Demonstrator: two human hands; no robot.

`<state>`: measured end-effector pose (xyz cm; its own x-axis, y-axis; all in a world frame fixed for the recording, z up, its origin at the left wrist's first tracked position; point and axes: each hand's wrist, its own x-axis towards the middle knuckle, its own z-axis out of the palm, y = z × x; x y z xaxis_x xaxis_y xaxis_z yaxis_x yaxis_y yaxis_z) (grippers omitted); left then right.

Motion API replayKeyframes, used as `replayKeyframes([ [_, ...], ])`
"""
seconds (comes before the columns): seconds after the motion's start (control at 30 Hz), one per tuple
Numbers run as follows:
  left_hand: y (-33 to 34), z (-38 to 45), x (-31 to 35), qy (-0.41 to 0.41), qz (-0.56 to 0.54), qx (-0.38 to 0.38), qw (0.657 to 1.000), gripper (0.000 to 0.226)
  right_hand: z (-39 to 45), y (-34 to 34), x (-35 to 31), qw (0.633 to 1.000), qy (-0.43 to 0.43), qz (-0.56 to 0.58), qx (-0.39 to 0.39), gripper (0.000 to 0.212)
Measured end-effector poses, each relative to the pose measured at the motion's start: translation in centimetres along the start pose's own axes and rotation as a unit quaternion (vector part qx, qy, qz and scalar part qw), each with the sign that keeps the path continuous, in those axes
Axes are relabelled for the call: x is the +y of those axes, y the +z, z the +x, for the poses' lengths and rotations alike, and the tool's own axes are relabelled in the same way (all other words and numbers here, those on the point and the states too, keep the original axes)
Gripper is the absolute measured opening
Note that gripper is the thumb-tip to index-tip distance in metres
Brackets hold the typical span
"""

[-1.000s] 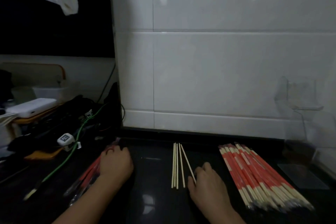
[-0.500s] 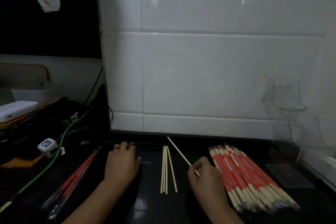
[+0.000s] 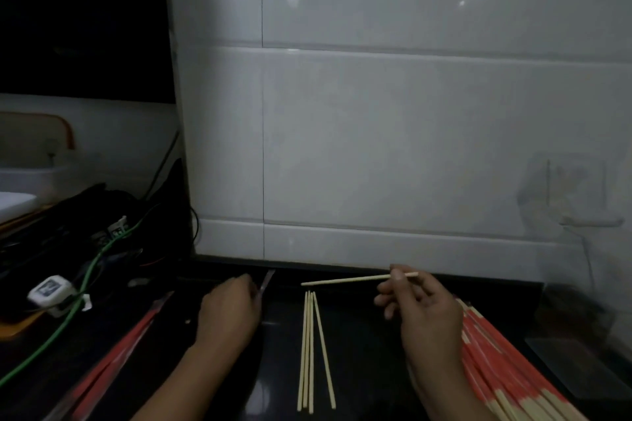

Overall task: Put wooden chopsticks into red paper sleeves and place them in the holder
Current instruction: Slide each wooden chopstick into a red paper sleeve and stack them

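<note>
My right hand pinches one bare wooden chopstick between thumb and fingertips and holds it level above the black counter, tip pointing left. My left hand is curled round a thin paper sleeve, whose pale end sticks out past the fingers. Several loose chopsticks lie side by side between my hands. Empty red sleeves lie at the left. A pile of sleeved chopsticks lies under my right wrist. The clear holder stands at the far right against the wall.
A white tiled wall closes off the back. Black gear, a green cable and a white plug block crowd the left. A flat clear sheet lies on the counter at the right.
My right hand picked one chopstick off the counter, lifted it and turned it level. My left hand came off the sleeve pile toward the middle with a sleeve.
</note>
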<state>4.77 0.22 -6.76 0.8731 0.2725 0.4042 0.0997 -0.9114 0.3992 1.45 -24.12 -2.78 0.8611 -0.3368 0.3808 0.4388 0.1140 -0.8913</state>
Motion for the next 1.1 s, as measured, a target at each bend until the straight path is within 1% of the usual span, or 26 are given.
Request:
replayKeyframes([
  [0.07,-0.9,0.1,1.6,0.0,-0.138,0.019,0.99,0.006,0.5,-0.2,-0.4,1.0,-0.008,0.019,0.019,0.012],
  [0.1,-1.4,0.3,2.6,-0.005,-0.217,0.022,0.976,0.007,0.9,-0.3,-0.7,0.999,-0.018,0.02,0.032,0.013],
  [0.17,-2.4,0.7,4.9,-0.017,-0.374,0.016,0.927,0.013,2.1,-0.4,-1.6,0.997,-0.044,0.008,0.06,0.016],
  [0.2,-2.9,1.0,5.8,-0.011,-0.427,0.022,0.904,0.018,2.9,-0.2,-2.3,0.996,-0.061,0.002,0.07,0.018],
  [0.23,-3.2,1.1,6.5,0.0,-0.457,0.033,0.889,0.024,3.6,0.0,-3.0,0.994,-0.076,0.002,0.079,0.018],
  [0.3,-3.7,1.6,7.7,0.03,-0.481,0.057,0.874,0.034,5.4,0.8,-4.5,0.99,-0.111,0.014,0.089,0.017],
  [0.37,-3.8,2.0,8.7,0.044,-0.504,0.06,0.86,0.037,7.0,1.6,-5.8,0.985,-0.144,0.021,0.097,0.018],
  [0.43,-4.2,2.5,9.7,0.055,-0.513,0.053,0.855,0.033,8.1,2.4,-6.9,0.981,-0.166,0.034,0.093,0.02],
  [0.5,-4.8,3.2,10.5,0.078,-0.517,0.046,0.851,0.024,8.9,3.3,-7.9,0.978,-0.184,0.053,0.077,0.02],
  [0.6,-5.6,3.8,11.1,0.118,-0.539,0.038,0.833,0.027,9.7,4.0,-9.6,0.972,-0.219,0.056,0.065,0.02],
  [0.67,-6.1,3.9,11.3,0.137,-0.557,0.02,0.819,0.027,10.7,4.0,-11.4,0.967,-0.242,0.055,0.064,0.02],
  [0.7,-6.2,4.0,11.5,0.147,-0.557,0.008,0.818,0.025,11.3,3.9,-12.4,0.964,-0.252,0.055,0.063,0.02],
  [0.77,-6.6,3.8,11.7,0.15,-0.561,-0.006,0.814,0.022,11.9,3.6,-14.5,0.96,-0.269,0.051,0.055,0.021],
  [0.93,-8.1,3.8,12.4,0.129,-0.612,-0.042,0.779,0.018,12.0,3.1,-17.7,0.951,-0.304,0.042,0.044,0.021],
  [1.03,-8.3,3.5,12.8,0.142,-0.613,-0.079,0.773,0.02,11.9,3.2,-18.4,0.95,-0.308,0.038,0.038,0.021],
  [1.1,-8.3,3.4,12.8,0.152,-0.614,-0.088,0.77,0.021,11.7,3.4,-18.6,0.949,-0.311,0.038,0.033,0.022],
])
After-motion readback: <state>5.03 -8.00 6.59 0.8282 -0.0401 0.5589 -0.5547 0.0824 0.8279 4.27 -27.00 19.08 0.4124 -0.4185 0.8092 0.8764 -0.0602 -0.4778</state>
